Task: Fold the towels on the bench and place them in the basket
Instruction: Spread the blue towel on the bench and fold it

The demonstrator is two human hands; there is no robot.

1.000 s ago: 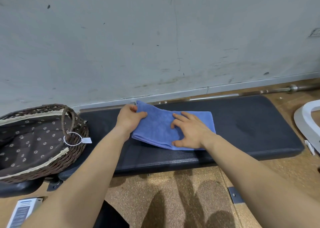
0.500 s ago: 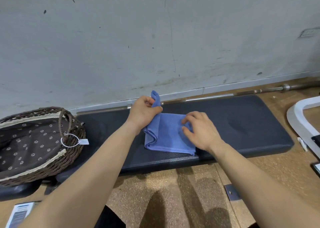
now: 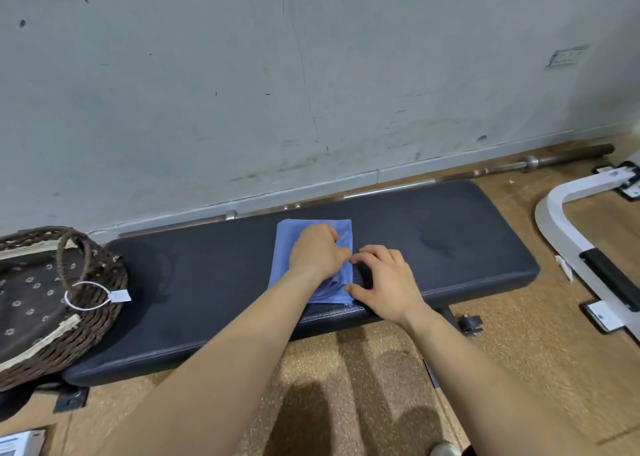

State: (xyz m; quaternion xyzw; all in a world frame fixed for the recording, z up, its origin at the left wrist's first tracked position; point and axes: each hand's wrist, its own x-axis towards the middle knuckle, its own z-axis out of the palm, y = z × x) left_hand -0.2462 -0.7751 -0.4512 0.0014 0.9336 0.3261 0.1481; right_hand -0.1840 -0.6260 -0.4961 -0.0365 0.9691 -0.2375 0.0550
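A blue towel (image 3: 294, 239) lies folded into a narrow rectangle on the middle of the black padded bench (image 3: 450, 247). My left hand (image 3: 317, 253) lies on top of it, its curled fingers holding the folded-over edge down at the towel's right side. Just to the right is my right hand (image 3: 384, 282), with its bent fingertips and thumb touching the towel's right edge and near corner. The wicker basket (image 3: 100, 303), with a brown flowered lining, sits on the left end of the bench. Only the basket's right half is in view.
A steel barbell (image 3: 519, 166) lies on the floor between the bench and the grey wall. A white metal frame (image 3: 554, 227) stands on the floor at the right. A paper tag (image 3: 119, 296) hangs from the basket's handle. Cork-coloured floor runs in front of the bench.
My left hand carried the towel's left edge over to the right, halving the towel. My right hand slid to the towel's right edge. The camera moved back and to the right.
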